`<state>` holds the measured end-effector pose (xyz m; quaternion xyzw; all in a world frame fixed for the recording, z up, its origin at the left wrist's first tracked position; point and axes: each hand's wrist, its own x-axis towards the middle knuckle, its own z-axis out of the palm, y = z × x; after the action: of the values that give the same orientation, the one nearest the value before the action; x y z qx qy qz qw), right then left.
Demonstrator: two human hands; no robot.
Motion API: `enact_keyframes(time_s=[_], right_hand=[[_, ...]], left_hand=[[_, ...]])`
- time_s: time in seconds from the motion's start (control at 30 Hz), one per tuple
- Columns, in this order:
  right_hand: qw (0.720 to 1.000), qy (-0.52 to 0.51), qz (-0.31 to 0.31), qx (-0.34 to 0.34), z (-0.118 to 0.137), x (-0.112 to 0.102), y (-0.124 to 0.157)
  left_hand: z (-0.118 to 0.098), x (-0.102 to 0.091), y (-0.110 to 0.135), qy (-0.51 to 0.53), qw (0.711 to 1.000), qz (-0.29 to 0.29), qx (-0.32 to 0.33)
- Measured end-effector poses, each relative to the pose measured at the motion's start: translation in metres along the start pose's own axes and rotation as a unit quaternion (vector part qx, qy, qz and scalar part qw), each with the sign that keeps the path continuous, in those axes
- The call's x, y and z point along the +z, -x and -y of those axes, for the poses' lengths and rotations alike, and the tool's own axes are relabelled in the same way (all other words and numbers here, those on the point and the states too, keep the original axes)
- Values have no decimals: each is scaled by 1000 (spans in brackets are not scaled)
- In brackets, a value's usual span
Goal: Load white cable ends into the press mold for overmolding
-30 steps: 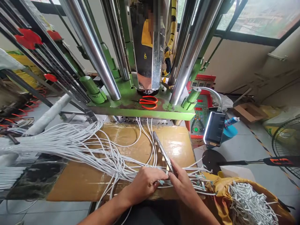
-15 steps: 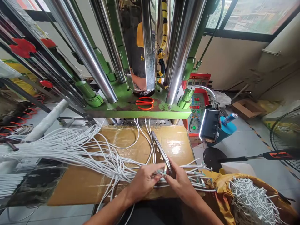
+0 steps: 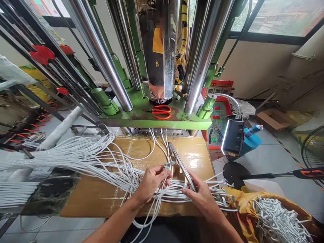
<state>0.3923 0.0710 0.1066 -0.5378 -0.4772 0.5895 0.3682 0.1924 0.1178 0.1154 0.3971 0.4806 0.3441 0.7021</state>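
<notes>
Cables [image 3: 106,162], white and many, fan across the desk [image 3: 96,199] from the left of the frame to its centre, where the left hand [image 3: 152,180] has its fingers pinched on a few cable ends. The right hand [image 3: 201,199] grips the near end of a metal bar [image 3: 181,165] lying aslant at centre. Seemingly cable ends are being seated along that bar, so each wants careful lining up; red scissors [image 3: 160,112] lie above on the green press [image 3: 152,116].

Control panel [image 3: 219,114]: I see red lit digits, too small to read.
Elsewhere: I read no text.
</notes>
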Motion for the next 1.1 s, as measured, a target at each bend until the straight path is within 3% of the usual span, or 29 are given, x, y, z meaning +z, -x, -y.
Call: enact_keyframes(time_s=[0.1, 0.2, 0.3, 0.37, 0.53, 0.83, 1.1], right_hand=[[1000, -8, 2, 4, 1, 0, 0], [1000, -16, 6, 10, -1, 0, -1], [1000, -22, 7, 2, -2, 0, -3], [1000, -29, 8, 0, -2, 0, -3], [999, -47, 10, 1, 0, -1, -5], [998, -66, 9, 0, 0, 0, -2], [998, -52, 12, -16, 0, -1, -3]], left_hand=[[-5, 5, -2, 68, 997, 14, -16], [-7, 6, -3, 67, 997, 29, -24], [-9, 4, -5, -7, 998, 55, -19], [-10, 4, -6, -107, 992, 63, 17], [-9, 4, -8, -331, 922, 80, 182], [10, 0, -13, -477, 794, 93, 365], [16, 0, -10, -507, 764, 102, 387]])
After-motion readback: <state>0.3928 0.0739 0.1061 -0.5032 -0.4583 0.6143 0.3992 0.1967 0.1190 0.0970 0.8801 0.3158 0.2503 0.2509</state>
